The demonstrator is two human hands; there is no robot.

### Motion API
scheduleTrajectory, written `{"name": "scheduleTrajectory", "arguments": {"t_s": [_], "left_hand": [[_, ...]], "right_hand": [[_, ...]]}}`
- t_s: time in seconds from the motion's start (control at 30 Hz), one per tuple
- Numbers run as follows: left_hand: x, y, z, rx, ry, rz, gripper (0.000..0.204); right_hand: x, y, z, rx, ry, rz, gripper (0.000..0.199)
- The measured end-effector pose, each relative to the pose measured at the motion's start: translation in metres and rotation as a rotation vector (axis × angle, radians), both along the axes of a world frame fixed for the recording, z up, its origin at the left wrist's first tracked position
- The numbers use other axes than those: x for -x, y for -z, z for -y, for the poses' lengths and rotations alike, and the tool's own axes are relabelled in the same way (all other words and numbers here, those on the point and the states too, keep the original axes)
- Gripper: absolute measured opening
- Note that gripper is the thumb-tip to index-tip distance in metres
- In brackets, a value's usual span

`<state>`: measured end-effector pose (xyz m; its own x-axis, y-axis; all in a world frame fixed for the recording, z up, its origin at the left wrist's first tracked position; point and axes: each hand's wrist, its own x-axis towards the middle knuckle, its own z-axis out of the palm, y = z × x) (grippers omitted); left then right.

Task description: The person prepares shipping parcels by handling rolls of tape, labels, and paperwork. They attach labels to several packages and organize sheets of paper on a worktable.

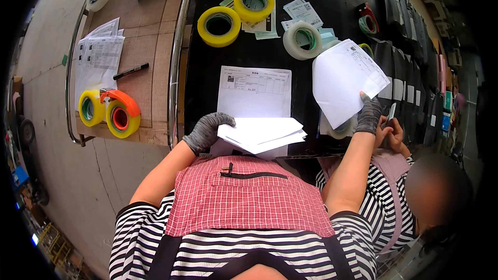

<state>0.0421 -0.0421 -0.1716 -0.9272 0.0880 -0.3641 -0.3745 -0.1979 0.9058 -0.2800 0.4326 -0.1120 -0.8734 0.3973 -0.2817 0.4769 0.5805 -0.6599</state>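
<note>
My left hand (pixel 204 133), in a grey fingerless glove, grips a small stack of white paper sheets (pixel 262 132) close to my apron, thumb on top. Under and beyond that stack a printed sheet (pixel 254 91) lies flat on the black table. Out to the right, my gloved right hand (pixel 369 114) holds another printed sheet (pixel 345 83) by its lower right edge. That sheet is tilted, with its print toward the far corner. Its far edge overlaps a roll of clear tape (pixel 302 40).
Yellow tape rolls (pixel 219 26) and small labels (pixel 303 13) lie farther back. On the left, a cart (pixel 153 88) carries papers, a black marker (pixel 130 71) and an orange tape dispenser (pixel 123 105). Dark packages (pixel 398 72) line the right side. A co-worker's hands (pixel 391 134) are close to my right arm.
</note>
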Motion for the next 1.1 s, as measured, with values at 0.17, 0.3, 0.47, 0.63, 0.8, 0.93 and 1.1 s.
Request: {"name": "scheduleTrajectory", "arguments": {"t_s": [0.17, 0.3, 0.47, 0.63, 0.8, 0.93, 1.1], "left_hand": [[-0.001, -0.007, 0.001, 0.091, 0.019, -0.035, 0.025], [-0.003, 0.004, 0.002, 0.082, 0.001, -0.059, 0.026], [-0.002, -0.006, 0.004, 0.001, -0.046, 0.012, 0.014], [0.005, -0.014, -0.006, -0.378, -0.235, 0.273, 0.01], [0.009, -0.02, -0.005, -0.357, -0.26, 0.422, 0.013], [0.006, -0.016, -0.006, -0.302, -0.216, 0.357, 0.008], [0.01, -0.022, -0.005, -0.427, -0.272, 0.465, 0.008]], "right_hand": [[0.003, -0.016, 0.019, -0.09, -0.003, 0.121, 0.046], [-0.001, -0.005, 0.011, -0.012, 0.002, 0.028, 0.04], [-0.004, 0.024, -0.01, 0.057, -0.092, -0.114, 0.048], [-0.016, 0.016, 0.016, -0.276, -0.247, -0.388, 0.081], [-0.037, -0.021, 0.058, -0.172, -0.201, -0.348, 0.083], [-0.04, -0.016, 0.055, -0.235, -0.22, -0.421, 0.081], [-0.042, -0.017, 0.061, -0.242, -0.211, -0.44, 0.072]]}}
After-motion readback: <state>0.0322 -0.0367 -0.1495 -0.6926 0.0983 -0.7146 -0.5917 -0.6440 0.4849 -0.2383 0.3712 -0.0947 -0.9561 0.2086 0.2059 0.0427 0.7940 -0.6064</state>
